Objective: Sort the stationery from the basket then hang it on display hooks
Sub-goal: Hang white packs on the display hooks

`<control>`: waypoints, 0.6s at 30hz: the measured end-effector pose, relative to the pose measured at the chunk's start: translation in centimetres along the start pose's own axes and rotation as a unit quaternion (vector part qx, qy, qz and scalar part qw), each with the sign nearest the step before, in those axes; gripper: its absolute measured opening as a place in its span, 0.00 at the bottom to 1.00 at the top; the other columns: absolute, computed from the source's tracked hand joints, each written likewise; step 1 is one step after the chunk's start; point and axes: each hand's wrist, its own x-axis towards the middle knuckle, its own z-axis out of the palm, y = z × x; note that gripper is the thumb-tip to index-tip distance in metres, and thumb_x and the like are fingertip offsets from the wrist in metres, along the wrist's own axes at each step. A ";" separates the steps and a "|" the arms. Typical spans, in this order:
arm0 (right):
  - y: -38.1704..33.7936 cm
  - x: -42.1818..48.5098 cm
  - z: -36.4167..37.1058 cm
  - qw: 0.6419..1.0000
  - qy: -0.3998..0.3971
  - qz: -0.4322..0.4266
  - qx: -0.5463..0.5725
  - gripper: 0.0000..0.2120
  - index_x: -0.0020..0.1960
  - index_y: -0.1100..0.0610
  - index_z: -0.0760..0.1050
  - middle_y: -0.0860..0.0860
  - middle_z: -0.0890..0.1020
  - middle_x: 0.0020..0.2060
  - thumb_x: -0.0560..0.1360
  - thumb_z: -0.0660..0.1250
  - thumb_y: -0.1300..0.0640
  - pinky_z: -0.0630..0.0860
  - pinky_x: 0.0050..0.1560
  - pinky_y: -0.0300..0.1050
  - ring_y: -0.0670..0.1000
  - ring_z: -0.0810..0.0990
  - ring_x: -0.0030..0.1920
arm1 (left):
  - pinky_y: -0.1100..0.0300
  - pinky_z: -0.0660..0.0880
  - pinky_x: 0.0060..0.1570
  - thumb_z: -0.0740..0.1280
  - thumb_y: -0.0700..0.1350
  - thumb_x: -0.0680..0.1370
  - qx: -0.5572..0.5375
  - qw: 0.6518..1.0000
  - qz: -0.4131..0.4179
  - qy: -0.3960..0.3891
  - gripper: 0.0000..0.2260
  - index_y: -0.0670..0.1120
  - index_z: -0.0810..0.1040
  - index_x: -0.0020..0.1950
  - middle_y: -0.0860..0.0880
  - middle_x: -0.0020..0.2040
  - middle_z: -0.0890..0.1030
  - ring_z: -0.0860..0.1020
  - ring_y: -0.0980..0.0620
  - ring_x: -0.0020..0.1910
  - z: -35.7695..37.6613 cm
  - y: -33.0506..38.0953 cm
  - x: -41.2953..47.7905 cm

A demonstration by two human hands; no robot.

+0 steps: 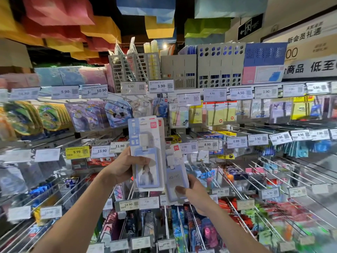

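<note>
Badge-holder pack (145,139) clasped upright in left grip (127,167) (second pack (175,172), lower, clasped in right grip (196,195)).

badge packs (145,154): glossy clear plastic | hooks (235,181): shiny metal wire

Person's left hand (125,168) grips an upright pale-blue card holder in clear plastic packaging (145,143); right hand (195,194) holds a second matching pack (176,172) lower beside it, before metal display hooks (232,183).

Both are pale blue card holders in clear packaging, held upright. The upper pack (145,152) is gripped by the left hand (125,167), and the lower pack (176,177) sits just beside it in the right hand (195,194).
</note>
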 end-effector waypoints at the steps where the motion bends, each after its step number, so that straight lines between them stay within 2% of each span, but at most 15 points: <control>1: 0.1 0.1 0.3 1.000 -0.001 -0.005 -0.001 0.17 0.62 0.51 0.75 0.49 0.84 0.56 0.77 0.72 0.66 0.81 0.58 0.51 0.52 0.83 0.57 | 0.55 0.78 0.30 0.76 0.31 0.69 0.001 1.000 -0.001 0.003 0.16 0.36 0.81 0.55 0.37 0.38 0.81 0.80 0.43 0.30 0.3 0.2 -0.1; 3: 0.2 0.3 0.7 1.000 -0.003 -0.012 -0.005 0.17 0.61 0.51 0.75 0.49 0.85 0.54 0.77 0.72 0.66 0.82 0.55 0.48 0.52 0.84 0.57 | 0.56 0.78 0.29 0.65 0.24 0.74 0.006 1.000 -0.006 0.009 0.15 0.35 0.76 0.58 0.41 0.37 0.83 0.81 0.46 0.29 0.7 0.3 -0.1; 4: 0.2 0.3 0.9 1.000 -0.003 -0.013 -0.008 0.17 0.60 0.50 0.75 0.49 0.85 0.54 0.77 0.72 0.66 0.82 0.55 0.48 0.52 0.84 0.56 | 0.56 0.78 0.28 0.63 0.24 0.74 0.004 1.000 -0.007 0.009 0.15 0.35 0.76 0.58 0.42 0.36 0.83 0.81 0.47 0.29 0.8 0.3 -0.1; 6: 0.2 0.5 1.3 1.000 -0.006 -0.021 -0.019 0.17 0.59 0.48 0.75 0.49 0.86 0.53 0.77 0.72 0.65 0.82 0.58 0.51 0.53 0.84 0.57 | 0.56 0.79 0.29 0.73 0.31 0.71 0.002 1.000 -0.001 -0.002 0.13 0.37 0.79 0.55 0.42 0.35 0.82 0.81 0.47 0.29 0.8 0.3 0.0; 7: 0.4 0.7 1.4 0.999 -0.007 -0.028 -0.024 0.17 0.59 0.47 0.75 0.48 0.86 0.54 0.77 0.73 0.65 0.82 0.59 0.52 0.53 0.84 0.57 | 0.56 0.79 0.30 0.80 0.37 0.66 0.003 1.000 0.000 -0.011 0.17 0.39 0.82 0.52 0.41 0.35 0.81 0.80 0.46 0.28 0.6 0.3 0.0; 9: 0.3 0.7 1.8 0.999 -0.010 -0.041 -0.028 0.18 0.61 0.46 0.75 0.46 0.86 0.55 0.77 0.72 0.63 0.81 0.60 0.53 0.50 0.84 0.57 | 0.55 0.79 0.30 0.87 0.44 0.55 0.008 1.000 -0.012 -0.020 0.23 0.42 0.86 0.46 0.39 0.34 0.80 0.79 0.45 0.27 0.3 0.4 0.0; 14: 0.4 1.4 2.7 0.998 -0.005 -0.059 -0.034 0.18 0.65 0.50 0.75 0.47 0.85 0.57 0.78 0.72 0.61 0.80 0.62 0.54 0.49 0.84 0.58 | 0.56 0.77 0.28 0.89 0.48 0.49 -0.001 1.000 -0.010 -0.018 0.26 0.45 0.87 0.44 0.40 0.33 0.81 0.78 0.47 0.26 0.2 0.4 0.0; 18: 0.2 2.3 3.0 0.998 0.002 -0.045 -0.051 0.21 0.66 0.49 0.76 0.46 0.85 0.57 0.75 0.75 0.51 0.80 0.62 0.56 0.50 0.83 0.59 | 0.56 0.76 0.28 0.88 0.48 0.51 0.006 1.000 -0.007 -0.021 0.26 0.44 0.87 0.46 0.39 0.31 0.78 0.77 0.46 0.26 -0.1 0.4 0.1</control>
